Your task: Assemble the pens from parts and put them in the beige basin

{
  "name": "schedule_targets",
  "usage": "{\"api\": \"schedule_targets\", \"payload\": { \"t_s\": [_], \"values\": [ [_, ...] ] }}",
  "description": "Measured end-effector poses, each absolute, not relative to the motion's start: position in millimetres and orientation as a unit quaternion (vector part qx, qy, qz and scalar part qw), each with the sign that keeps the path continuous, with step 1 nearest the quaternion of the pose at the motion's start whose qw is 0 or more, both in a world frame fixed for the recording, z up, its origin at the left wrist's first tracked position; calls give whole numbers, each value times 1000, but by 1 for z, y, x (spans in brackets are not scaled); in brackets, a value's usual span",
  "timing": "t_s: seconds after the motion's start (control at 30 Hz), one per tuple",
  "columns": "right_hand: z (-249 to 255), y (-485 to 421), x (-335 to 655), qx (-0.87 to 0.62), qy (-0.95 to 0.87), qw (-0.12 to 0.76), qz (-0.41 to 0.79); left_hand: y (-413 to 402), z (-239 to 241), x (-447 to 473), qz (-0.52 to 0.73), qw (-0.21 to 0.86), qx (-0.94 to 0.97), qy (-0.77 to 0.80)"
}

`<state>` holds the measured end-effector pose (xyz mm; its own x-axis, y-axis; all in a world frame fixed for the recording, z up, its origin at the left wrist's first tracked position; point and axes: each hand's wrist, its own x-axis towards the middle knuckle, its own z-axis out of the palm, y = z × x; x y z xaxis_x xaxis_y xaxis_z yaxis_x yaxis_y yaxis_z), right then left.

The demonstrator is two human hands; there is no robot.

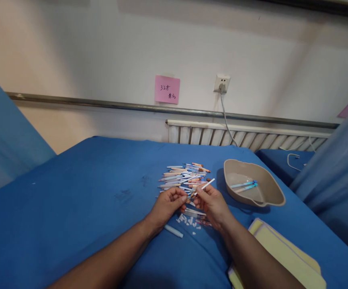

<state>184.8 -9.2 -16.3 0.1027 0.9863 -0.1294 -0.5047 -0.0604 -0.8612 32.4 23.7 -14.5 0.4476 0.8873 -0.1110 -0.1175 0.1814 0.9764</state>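
Note:
Both hands meet over a heap of pens and pen parts (174, 175) on the blue-covered table. Between thumb and fingers, my right hand (212, 202) grips a thin white pen refill (208, 183), tilted up to the right. My left hand (169, 204) is closed in a pinch near the refill's lower end; whatever lies between its fingertips is too small to make out. Small white plastic pieces (189, 220) are scattered just below the hands. A pale blue pen barrel (174, 231) rests by my left wrist, partly hidden by it.
To the right stands a beige plastic basin (275, 194) holding blue-tipped pens (246, 186). Folded yellow cloth (285, 249) lies beside my right forearm. Behind the table are a white radiator (204, 134), a metal rail and a plugged-in cable. Blue curtains hang at both sides.

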Motion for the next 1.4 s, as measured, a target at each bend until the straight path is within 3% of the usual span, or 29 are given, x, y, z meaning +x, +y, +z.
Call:
{"api": "schedule_targets", "payload": {
  "t_s": [0.47, 0.83, 1.4],
  "values": [
    [-22, -6, 183, -469, -363, 640, 489, 25, -14, 33, 349, 708, 494, 364],
    [-24, -13, 180, -494, -473, 608, 403, 20, -12, 35, 360, 571, 625, 392],
    [-24, -9, 184, -415, -364, 611, 567, 18, -15, 31, 284, 635, 644, 318]
  ]
}}
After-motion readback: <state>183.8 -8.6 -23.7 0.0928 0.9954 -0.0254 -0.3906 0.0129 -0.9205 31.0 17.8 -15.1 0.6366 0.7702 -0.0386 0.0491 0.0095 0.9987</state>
